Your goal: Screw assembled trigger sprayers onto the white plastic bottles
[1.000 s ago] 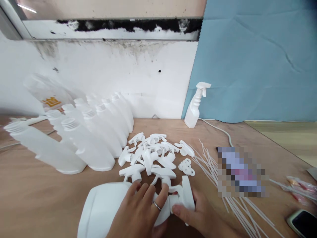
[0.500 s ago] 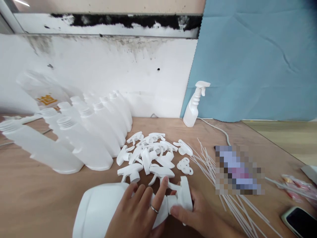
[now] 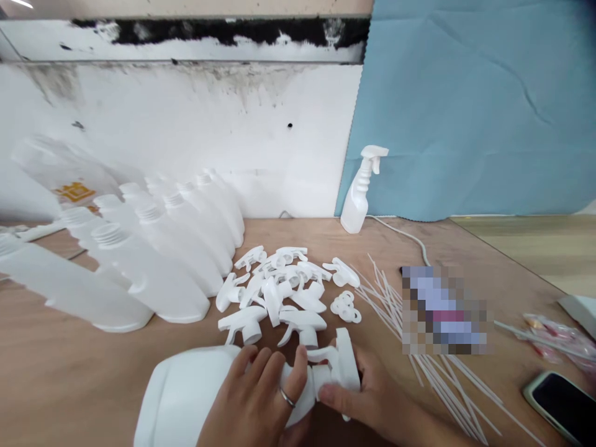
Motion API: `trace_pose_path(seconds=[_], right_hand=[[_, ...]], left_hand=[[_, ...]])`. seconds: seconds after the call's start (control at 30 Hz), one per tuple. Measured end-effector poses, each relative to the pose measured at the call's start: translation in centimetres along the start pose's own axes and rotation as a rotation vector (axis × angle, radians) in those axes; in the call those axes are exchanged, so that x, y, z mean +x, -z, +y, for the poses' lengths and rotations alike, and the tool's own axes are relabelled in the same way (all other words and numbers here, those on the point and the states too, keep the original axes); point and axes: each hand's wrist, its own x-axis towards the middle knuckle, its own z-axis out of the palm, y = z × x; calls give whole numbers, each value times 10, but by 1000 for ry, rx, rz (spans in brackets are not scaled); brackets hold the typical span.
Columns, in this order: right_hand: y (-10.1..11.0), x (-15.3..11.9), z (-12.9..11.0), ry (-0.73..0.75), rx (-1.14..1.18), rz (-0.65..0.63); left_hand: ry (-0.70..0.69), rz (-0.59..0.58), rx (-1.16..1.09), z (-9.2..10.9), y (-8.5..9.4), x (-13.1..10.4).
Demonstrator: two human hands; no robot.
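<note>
A white spray bottle [image 3: 186, 391] lies on its side at the table's near edge, its neck pointing right. My left hand [image 3: 261, 397], with a ring on one finger, is wrapped round the bottle near its neck. At the neck sits a white trigger sprayer head [image 3: 345, 366], and my right hand [image 3: 363, 391] grips it with the thumb on its collar. The right fingers behind the head are partly hidden. Just beyond my hands lies a pile of loose white trigger sprayer heads [image 3: 302, 320]. Several small white rings [image 3: 345, 307] lie to the right of the pile.
Several open white bottles [image 3: 172, 273] stand at the left. An assembled spray bottle [image 3: 356, 198] stands by the wall. Thin white tubes [image 3: 388, 310], a pixelated object [image 3: 442, 310], a cable [image 3: 410, 236] and a phone [image 3: 563, 403] lie to the right.
The camera view has shifted slightly, so the background sits a little further left. Both hands keep their hold on the bottle and the sprayer head, with hardly any visible movement.
</note>
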Motion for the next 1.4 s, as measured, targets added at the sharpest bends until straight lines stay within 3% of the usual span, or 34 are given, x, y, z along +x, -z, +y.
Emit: trace_pose_path(seconds=[0.17,0.3,0.5,0.63,0.77,0.87,1.07,1.23,1.4], right_hand=[[3,1,1,-13,52,16],[10,5,1,3,258,111],[31,-1,-21,33,700,260],[57,-6,-38,72,839,431],[80,-6,-46,156,899,582],[87,-3,-52,227,897,595],[66,0,-56,273,644,390],[30,-7,-41,313,383,362],[15,-13,-39,289,305,332]], left_hand=[[-30,-43,-2,-4,13,8],[-101,68,-90,-14,30,12],[81,193,-200,-18,40,10],[183,154,-302,-12,37,5],[205,80,-535,-5,23,0],[182,43,-697,2,9,-1],[178,114,-750,7,3,-2],[80,240,-545,5,-3,-8],[8,229,-460,6,-9,-9]])
